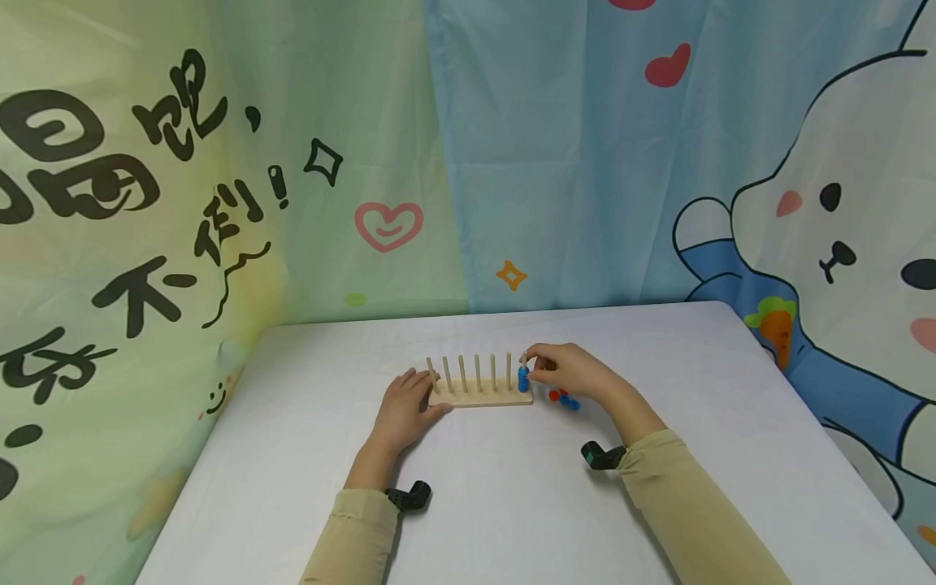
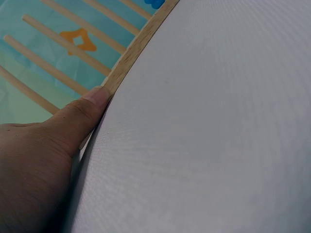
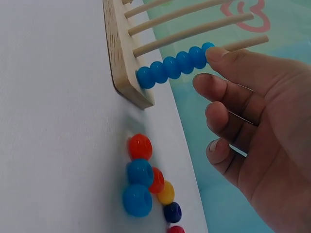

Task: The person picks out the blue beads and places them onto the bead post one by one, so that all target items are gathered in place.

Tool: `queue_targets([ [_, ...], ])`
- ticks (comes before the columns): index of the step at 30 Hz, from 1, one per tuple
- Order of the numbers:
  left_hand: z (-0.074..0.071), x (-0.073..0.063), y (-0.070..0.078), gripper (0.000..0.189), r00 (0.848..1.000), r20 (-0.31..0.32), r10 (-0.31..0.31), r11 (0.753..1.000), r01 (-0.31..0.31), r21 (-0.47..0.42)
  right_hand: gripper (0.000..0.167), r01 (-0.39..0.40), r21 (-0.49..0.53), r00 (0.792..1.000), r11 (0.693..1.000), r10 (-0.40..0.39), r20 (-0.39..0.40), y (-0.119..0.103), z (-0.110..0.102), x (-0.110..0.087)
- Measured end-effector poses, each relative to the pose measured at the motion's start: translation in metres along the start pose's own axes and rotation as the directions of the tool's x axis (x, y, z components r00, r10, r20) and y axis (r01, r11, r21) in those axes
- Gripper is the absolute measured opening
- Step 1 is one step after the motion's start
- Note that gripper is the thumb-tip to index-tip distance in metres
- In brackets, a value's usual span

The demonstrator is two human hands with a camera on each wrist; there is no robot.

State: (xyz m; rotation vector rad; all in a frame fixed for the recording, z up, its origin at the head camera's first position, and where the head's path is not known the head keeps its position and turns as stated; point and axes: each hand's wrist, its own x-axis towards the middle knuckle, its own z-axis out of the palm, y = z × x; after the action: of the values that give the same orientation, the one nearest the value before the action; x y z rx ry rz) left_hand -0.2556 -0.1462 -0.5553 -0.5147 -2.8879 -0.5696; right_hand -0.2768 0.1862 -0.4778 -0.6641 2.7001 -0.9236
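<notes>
A pale wooden peg board (image 1: 478, 399) with several upright pegs stands on the table. My left hand (image 1: 402, 413) grips its left end, thumb (image 2: 80, 114) along the front edge and fingers around the back. Blue beads (image 3: 171, 67) are stacked on the rightmost peg; the other pegs carry none. At the top of that stack, my right hand (image 1: 574, 370) pinches the uppermost blue bead (image 3: 208, 47) between thumb and index finger, around the peg. The other right fingers are bent and hold nothing. The bead is partly hidden by the thumb.
Loose beads lie on the white table (image 1: 497, 479) right of the board: a red bead (image 3: 140, 147), blue ones (image 3: 137, 200), a yellow one (image 3: 166, 193) and a dark blue one (image 3: 172, 212). A printed curtain (image 1: 526, 162) hangs behind the table.
</notes>
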Motion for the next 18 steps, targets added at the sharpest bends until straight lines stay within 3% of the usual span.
queue_targets([
  [5, 0.001, 0.000, 0.000, 0.067, 1.000, -0.012, 0.009, 1.000, -0.009, -0.005, 0.031, -0.002, -0.017, 0.999, 1.000, 0.001, -0.042, 0.008, -0.002, -0.014],
  [11, 0.000, 0.000, 0.000, 0.067, 1.000, -0.014, 0.010, 1.000, -0.010, -0.008, 0.031, -0.044, -0.026, 0.992, 0.999, 0.041, -0.118, 0.025, -0.002, -0.040],
  [18, 0.002, 0.000, -0.001, 0.066, 1.000, -0.009, 0.010, 1.000, -0.010, -0.017, 0.029, -0.101, -0.026, 0.984, 0.995, 0.096, -0.152, 0.044, 0.003, -0.060],
])
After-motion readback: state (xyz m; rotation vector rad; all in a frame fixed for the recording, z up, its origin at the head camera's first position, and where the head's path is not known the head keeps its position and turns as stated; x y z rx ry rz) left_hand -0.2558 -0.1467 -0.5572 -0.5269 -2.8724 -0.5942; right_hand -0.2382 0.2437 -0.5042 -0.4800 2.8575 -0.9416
